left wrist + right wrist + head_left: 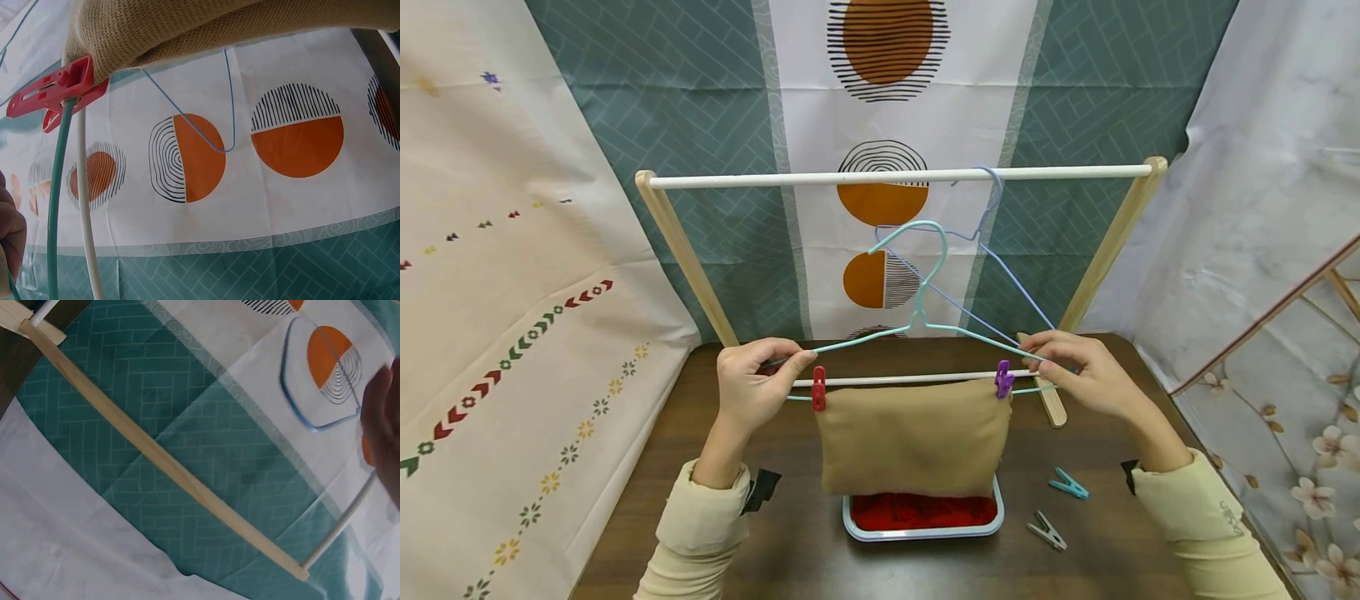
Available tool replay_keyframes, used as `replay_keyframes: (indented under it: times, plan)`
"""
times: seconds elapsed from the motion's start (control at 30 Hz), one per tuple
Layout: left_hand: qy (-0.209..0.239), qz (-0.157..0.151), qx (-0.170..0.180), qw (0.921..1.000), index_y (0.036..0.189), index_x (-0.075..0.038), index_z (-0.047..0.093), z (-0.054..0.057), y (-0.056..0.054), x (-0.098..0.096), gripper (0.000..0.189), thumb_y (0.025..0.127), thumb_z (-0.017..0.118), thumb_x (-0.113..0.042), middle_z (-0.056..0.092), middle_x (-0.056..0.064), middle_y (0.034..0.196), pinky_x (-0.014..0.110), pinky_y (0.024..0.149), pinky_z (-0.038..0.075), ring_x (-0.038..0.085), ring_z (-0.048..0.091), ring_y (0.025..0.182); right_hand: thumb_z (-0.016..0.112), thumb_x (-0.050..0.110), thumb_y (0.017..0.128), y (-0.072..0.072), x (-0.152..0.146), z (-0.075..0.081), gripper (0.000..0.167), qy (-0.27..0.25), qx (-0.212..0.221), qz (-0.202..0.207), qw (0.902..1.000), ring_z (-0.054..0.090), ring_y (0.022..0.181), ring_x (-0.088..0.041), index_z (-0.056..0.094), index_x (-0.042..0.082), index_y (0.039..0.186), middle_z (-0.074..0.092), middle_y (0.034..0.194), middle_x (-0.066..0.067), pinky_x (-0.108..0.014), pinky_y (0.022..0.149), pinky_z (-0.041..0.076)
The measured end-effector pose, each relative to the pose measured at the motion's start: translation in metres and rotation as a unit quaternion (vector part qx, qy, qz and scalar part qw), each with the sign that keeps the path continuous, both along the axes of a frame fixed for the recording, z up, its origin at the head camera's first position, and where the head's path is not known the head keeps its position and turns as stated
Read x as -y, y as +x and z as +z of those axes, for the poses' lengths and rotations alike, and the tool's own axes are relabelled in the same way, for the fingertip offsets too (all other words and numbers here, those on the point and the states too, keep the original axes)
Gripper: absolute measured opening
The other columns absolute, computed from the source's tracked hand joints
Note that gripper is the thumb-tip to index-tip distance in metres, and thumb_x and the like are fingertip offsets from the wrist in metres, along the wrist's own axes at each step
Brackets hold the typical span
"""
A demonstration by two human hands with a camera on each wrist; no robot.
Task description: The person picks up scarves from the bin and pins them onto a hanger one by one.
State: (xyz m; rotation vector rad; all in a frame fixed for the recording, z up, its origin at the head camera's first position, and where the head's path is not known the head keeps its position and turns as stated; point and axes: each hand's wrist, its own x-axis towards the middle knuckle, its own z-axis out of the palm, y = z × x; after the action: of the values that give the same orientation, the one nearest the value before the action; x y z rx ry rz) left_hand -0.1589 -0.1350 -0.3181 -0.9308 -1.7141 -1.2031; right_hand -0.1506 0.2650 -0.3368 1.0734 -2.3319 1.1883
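Observation:
A mint-green wire hanger [917, 313] is held up in front of the rack, hook upward. My left hand [754, 379] pinches its left shoulder; my right hand [1081, 371] pinches the right one. Over the hanger's lower bar drapes a tan cloth [913, 437], its weave visible in the left wrist view. A red clothespin [819, 389] clips the cloth's left corner and a purple clothespin [1003, 380] the right corner. At the edges of the wrist views, the left fingers [11, 225] and the right hand [382, 425] show only in part.
Behind, a wooden rack carries a white top rod [760, 180], where a blue hanger [992, 250] hangs. Below the cloth sits a light-rimmed tray [925, 533] with a red inside. To its right lie a teal clothespin [1069, 484] and a grey clothespin [1047, 531] on the brown table [790, 558].

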Motion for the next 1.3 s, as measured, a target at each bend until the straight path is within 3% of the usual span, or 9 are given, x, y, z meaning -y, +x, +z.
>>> replay_keyframes:
  times: [0.1, 0.23, 0.37, 0.5, 0.73, 0.83, 0.97, 1.13, 1.3]
  plan:
    - [-0.005, 0.0, -0.005, 1.0, 0.063, 0.001, 0.065, 0.0, 0.0, 0.0, 0.008, 0.065, 0.072, 0.005, 0.06, 0.008, 0.055, 0.016, 0.039, 0.031, 0.004, 0.04, 0.04, 0.048, -0.009, 0.088, -0.003, -0.003, -0.001, 0.022, -0.005, 0.048, 0.063, 0.9968, 0.056, 0.096, -0.007, 0.065, 0.005, 0.083, 0.061, 0.104, -0.003, -0.017, 0.075, 0.045]
    - [-0.004, 0.001, -0.008, 1.0, 0.063, 0.001, 0.065, -0.001, -0.001, 0.0, 0.009, 0.063, 0.071, 0.007, 0.06, 0.008, 0.055, 0.016, 0.04, 0.031, 0.004, 0.04, 0.041, 0.04, -0.008, 0.092, -0.007, -0.003, -0.003, 0.027, -0.022, 0.106, 0.146, 0.9833, 0.059, 0.084, -0.016, 0.059, 0.003, 0.077, 0.06, 0.091, -0.011, -0.024, 0.07, 0.049]
    - [-0.006, 0.0, -0.009, 0.9999, 0.062, 0.0, 0.065, -0.001, -0.002, 0.001, 0.009, 0.064, 0.072, 0.005, 0.06, 0.007, 0.055, 0.015, 0.04, 0.032, 0.004, 0.041, 0.041, 0.036, -0.009, 0.093, -0.008, 0.0, -0.004, 0.033, -0.033, 0.139, 0.176, 0.9739, 0.058, 0.077, -0.018, 0.051, 0.002, 0.066, 0.057, 0.082, -0.016, -0.029, 0.061, 0.051]
    - [-0.009, 0.001, -0.013, 0.9999, 0.062, 0.0, 0.065, -0.002, -0.002, 0.001, 0.008, 0.065, 0.071, 0.004, 0.06, 0.006, 0.054, 0.014, 0.04, 0.032, 0.003, 0.04, 0.04, 0.036, -0.011, 0.092, -0.007, 0.003, -0.008, 0.037, -0.045, 0.136, 0.173, 0.9744, 0.053, 0.073, -0.015, 0.048, 0.004, 0.061, 0.054, 0.077, -0.013, -0.028, 0.058, 0.049]
    - [-0.018, -0.005, -0.02, 0.9996, 0.063, -0.001, 0.065, -0.001, -0.004, 0.002, 0.018, 0.077, 0.071, -0.012, 0.06, 0.006, 0.055, 0.015, 0.039, 0.031, 0.003, 0.039, 0.04, 0.033, -0.016, 0.091, -0.011, 0.006, -0.019, 0.033, -0.124, 0.078, 0.239, 0.9598, 0.041, 0.058, -0.02, 0.06, -0.001, 0.079, 0.047, 0.069, -0.012, -0.028, 0.047, 0.038]
    - [-0.031, -0.011, -0.025, 0.9991, 0.064, -0.002, 0.066, -0.002, -0.007, 0.003, 0.027, 0.082, 0.068, -0.022, 0.06, 0.004, 0.056, 0.016, 0.04, 0.031, 0.003, 0.039, 0.04, 0.035, -0.016, 0.09, -0.008, 0.008, -0.017, 0.034, -0.151, 0.065, 0.238, 0.9573, 0.044, 0.059, -0.021, 0.062, 0.001, 0.079, 0.048, 0.069, -0.013, -0.025, 0.047, 0.045]
    - [-0.061, -0.016, -0.034, 0.9974, 0.066, -0.003, 0.066, -0.001, -0.01, 0.004, 0.029, 0.085, 0.065, -0.026, 0.059, 0.002, 0.057, 0.019, 0.04, 0.029, 0.004, 0.036, 0.042, 0.036, -0.02, 0.087, -0.002, 0.009, -0.017, 0.036, -0.174, 0.042, 0.206, 0.9621, 0.048, 0.061, -0.019, 0.062, 0.002, 0.077, 0.05, 0.066, -0.012, -0.024, 0.05, 0.047]
    - [-0.093, 0.026, -0.056, 0.9937, 0.069, -0.003, 0.066, -0.001, -0.011, 0.004, 0.031, 0.087, 0.061, -0.028, 0.058, 0.001, 0.057, 0.02, 0.041, 0.033, 0.006, 0.04, 0.043, 0.038, -0.021, 0.085, 0.005, 0.011, -0.02, 0.035, -0.184, 0.015, 0.153, 0.9709, 0.049, 0.062, -0.017, 0.059, -0.002, 0.065, 0.051, 0.063, -0.011, -0.025, 0.055, 0.041]
    - [-0.094, 0.063, -0.049, 0.9923, 0.074, 0.0, 0.066, -0.002, -0.01, 0.004, 0.033, 0.089, 0.059, -0.029, 0.062, 0.006, 0.062, 0.025, 0.046, 0.042, 0.014, 0.052, 0.048, 0.039, -0.022, 0.084, 0.011, 0.015, -0.019, 0.036, -0.198, 0.003, 0.146, 0.9694, 0.047, 0.062, -0.018, 0.06, -0.002, 0.063, 0.051, 0.063, -0.011, -0.028, 0.057, 0.037]
